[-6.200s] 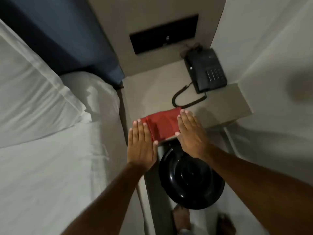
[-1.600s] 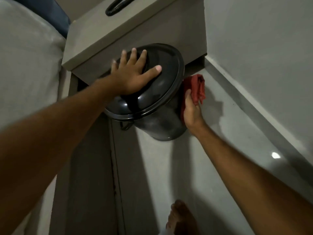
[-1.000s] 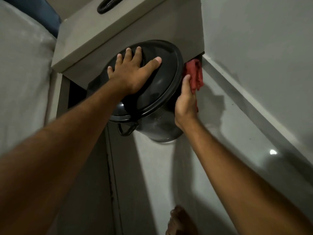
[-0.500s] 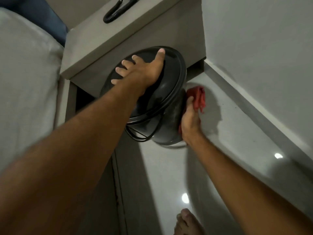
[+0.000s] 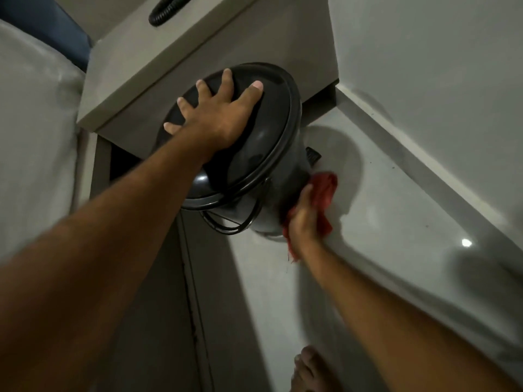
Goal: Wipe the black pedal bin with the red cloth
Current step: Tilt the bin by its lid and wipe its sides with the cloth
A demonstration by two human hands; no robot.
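Note:
The black pedal bin [image 5: 260, 154] stands on the pale floor under the bedside table, its domed lid closed and a wire handle hanging at its front. My left hand [image 5: 220, 114] lies flat on the lid with fingers spread. My right hand [image 5: 301, 219] presses the crumpled red cloth [image 5: 324, 193] against the bin's lower right side, near the floor. The bin's black pedal [image 5: 312, 156] pokes out just above the cloth.
The beige bedside table [image 5: 158, 69] overhangs the bin, with a coiled black phone cord [image 5: 165, 12] on top. A white bed [image 5: 31, 137] runs along the left. A white wall and skirting [image 5: 424, 154] close the right side. A bare foot [image 5: 310, 372] stands at the bottom.
The right hand has slid the cloth down and round the bin's side toward the floor. The left hand has spread flatter on the lid. The bin has turned, showing its pedal.

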